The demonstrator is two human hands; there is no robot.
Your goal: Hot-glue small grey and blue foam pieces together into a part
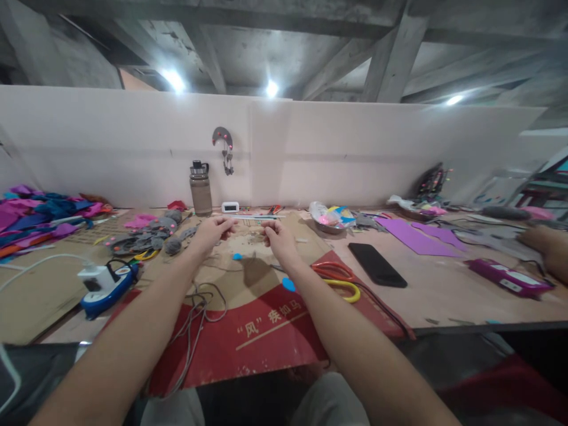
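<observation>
My left hand [215, 232] is raised over the middle of the table, thumb and fingers pinched together. Facing it a short way to the right, my right hand [278, 238] is pinched too. Anything in either pinch is too small to make out. Beneath them lies a brown and red cardboard sheet [266, 340] with printed characters. A blue felt piece [238, 257] rests on it between the hands, and another blue piece [288, 284] is beside my right forearm. Thin grey cord [195, 316] lies in loose loops near my left forearm.
Scissors with red [332, 270] and yellow [346, 290] handles lie right of my right forearm, near a black phone [377, 264]. A blue power strip [109, 293] stands left. Behind are a bottle [201, 189] and a bowl [331, 225]. Another person's hand [548, 248] is far right.
</observation>
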